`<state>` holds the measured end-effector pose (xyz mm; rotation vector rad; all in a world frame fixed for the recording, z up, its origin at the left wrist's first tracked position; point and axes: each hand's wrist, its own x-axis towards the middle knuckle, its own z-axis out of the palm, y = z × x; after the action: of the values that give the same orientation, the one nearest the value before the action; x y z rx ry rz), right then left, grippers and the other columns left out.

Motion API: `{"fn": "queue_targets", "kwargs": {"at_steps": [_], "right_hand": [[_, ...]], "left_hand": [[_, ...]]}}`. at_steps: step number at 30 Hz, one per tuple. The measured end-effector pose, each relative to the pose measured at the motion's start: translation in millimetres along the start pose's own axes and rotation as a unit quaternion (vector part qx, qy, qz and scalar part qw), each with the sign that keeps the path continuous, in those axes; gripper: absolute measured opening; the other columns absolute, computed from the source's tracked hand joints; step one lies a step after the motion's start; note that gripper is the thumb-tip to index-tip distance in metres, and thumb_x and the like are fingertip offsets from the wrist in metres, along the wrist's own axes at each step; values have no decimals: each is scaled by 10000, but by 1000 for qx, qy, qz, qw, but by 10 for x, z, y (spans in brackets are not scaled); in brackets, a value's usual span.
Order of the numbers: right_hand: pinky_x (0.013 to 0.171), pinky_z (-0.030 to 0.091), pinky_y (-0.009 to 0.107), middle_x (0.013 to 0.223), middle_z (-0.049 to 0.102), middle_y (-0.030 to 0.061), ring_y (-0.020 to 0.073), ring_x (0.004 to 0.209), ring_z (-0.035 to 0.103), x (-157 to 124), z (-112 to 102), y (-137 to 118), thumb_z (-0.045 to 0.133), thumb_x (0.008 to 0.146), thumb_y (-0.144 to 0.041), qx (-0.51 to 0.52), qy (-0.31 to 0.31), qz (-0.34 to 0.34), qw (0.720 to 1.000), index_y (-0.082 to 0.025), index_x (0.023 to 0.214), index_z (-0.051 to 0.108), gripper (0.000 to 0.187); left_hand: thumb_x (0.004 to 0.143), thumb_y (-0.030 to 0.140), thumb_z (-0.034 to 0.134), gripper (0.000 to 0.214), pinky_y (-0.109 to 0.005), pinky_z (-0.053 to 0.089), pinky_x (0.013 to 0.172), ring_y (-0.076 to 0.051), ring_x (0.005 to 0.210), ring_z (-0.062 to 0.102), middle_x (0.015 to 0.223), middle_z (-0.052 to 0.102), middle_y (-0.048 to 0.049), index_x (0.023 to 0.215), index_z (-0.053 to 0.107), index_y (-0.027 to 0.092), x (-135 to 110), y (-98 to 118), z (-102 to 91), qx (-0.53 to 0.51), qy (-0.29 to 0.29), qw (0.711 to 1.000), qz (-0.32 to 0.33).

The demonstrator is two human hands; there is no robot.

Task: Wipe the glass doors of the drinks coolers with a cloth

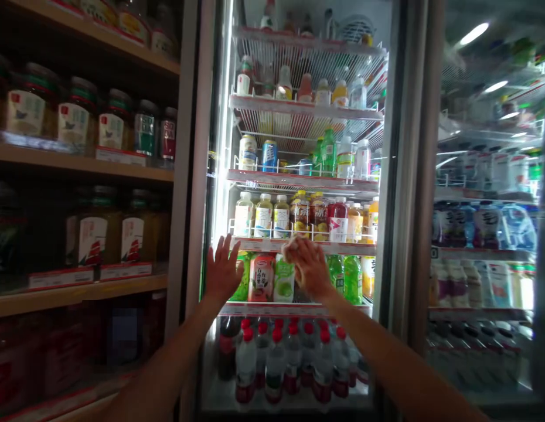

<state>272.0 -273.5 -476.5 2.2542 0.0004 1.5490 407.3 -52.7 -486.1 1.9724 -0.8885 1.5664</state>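
Observation:
My left hand (223, 271) is raised with its fingers spread and holds nothing. It is at the left side of the lit drinks fridge, in front of a shelf of drinks; whether it touches glass I cannot tell. My right hand (313, 268) is closed around a crumpled pale cloth (292, 248), just in front of the red-and-white shelf strip (268, 246). Between the hands stand a red drink carton (261, 278) and a green-and-white one (283, 280). Green bottles (353, 280) show to the right of my right hand.
Bottles and cans fill the fridge shelves above, and red-capped bottles (276, 357) stand at the bottom. Wooden shelves (79, 155) with bottled drinks are on the left. A metal door frame (415, 176) separates a second glass-fronted fridge (483, 255) on the right.

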Motion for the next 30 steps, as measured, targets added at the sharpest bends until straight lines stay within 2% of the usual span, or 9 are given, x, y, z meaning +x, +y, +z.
{"fn": "queue_targets", "kwargs": {"at_steps": [3,5,7,9,12,18,20,26,30], "right_hand": [[1052,226,555,1494,259,133,313,1373,214,281,-84,307,385,855,-256,-34,74,191,978,-179,1306,484,469],[1037,238,571,1499,238,146,337,1371,203,383,-97,272,392,851,-268,-35,79,223,971,-169,1309,481,478],[1062,215,550,1507,236,118,318,1388,161,348,-63,24,421,834,-249,-16,37,139,990,-193,1346,437,515],[1098,168,514,1511,245,72,277,1403,130,238,2,-305,450,818,-233,17,-29,-15,999,-221,1387,373,574],[1126,105,481,1508,263,34,240,1405,133,231,68,-617,477,807,-234,61,-88,-172,979,-230,1412,320,625],[1105,75,556,1518,219,83,280,1403,115,1029,-26,-546,481,789,-189,75,13,34,997,-203,1364,397,582],[1107,81,555,1520,217,79,285,1404,113,1092,-23,-620,487,781,-182,77,1,6,997,-197,1364,395,591],[1121,152,496,1497,290,34,244,1389,194,867,96,-1042,492,779,-166,74,-104,-268,955,-212,1366,380,600],[1110,112,553,1518,228,60,275,1399,159,1461,28,-1115,461,804,-145,65,-67,-182,979,-204,1375,366,582]], "left_hand": [[869,275,394,485,-554,209,1095,-294,1382,234,1471,307,-146,1340,415,165,-24,-183,-31,3,-2,1000,-27],[866,277,391,490,-554,219,1091,-294,1377,249,1466,317,-148,1343,412,164,-51,-243,-23,5,-3,999,-37],[862,279,392,494,-554,228,1088,-296,1373,258,1463,324,-148,1340,416,160,-72,-256,-13,7,-8,999,-42],[856,278,395,493,-559,237,1081,-304,1364,276,1457,334,-154,1330,427,148,-79,-253,-23,10,-17,999,-42],[855,265,388,488,-553,250,1074,-309,1352,300,1444,352,-166,1321,434,129,-59,-301,-95,22,-20,999,-42],[848,257,387,531,-535,219,1097,-287,1365,279,1462,327,-143,1367,371,148,-12,-561,-257,45,-17,998,-45],[844,260,395,544,-527,217,1102,-281,1365,282,1464,326,-136,1376,358,155,-20,-612,-271,50,-11,998,-42],[833,237,403,572,-513,227,1100,-273,1357,300,1457,344,-122,1394,331,153,-43,-687,-332,69,-8,997,-33],[825,223,392,553,-517,235,1090,-278,1349,316,1440,370,-139,1370,372,132,24,-755,-418,88,-7,996,-33]]}}
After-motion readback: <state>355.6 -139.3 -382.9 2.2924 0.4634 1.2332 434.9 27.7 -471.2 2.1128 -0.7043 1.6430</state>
